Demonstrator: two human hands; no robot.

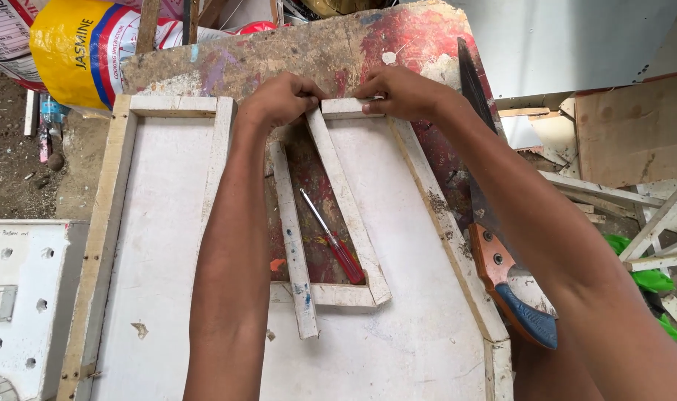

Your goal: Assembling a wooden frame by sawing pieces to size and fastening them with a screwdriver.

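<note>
My left hand (279,100) and my right hand (401,90) meet at the far end of a white panel (160,245), both pinching the top corner of a small frame of white wooden strips (350,215). A short top strip (346,108) lies under my right fingers. One loose white strip (294,245) lies lengthwise inside the opening. A screwdriver with a red handle (337,245) rests on the paint-stained board seen through the opening.
A handsaw with a brown and blue handle (513,286) lies along the panel's right edge. A yellow sack (79,48) sits at the far left. White wood offcuts (650,223) and green plastic (650,278) pile up on the right. A white perforated board (19,297) lies at the left.
</note>
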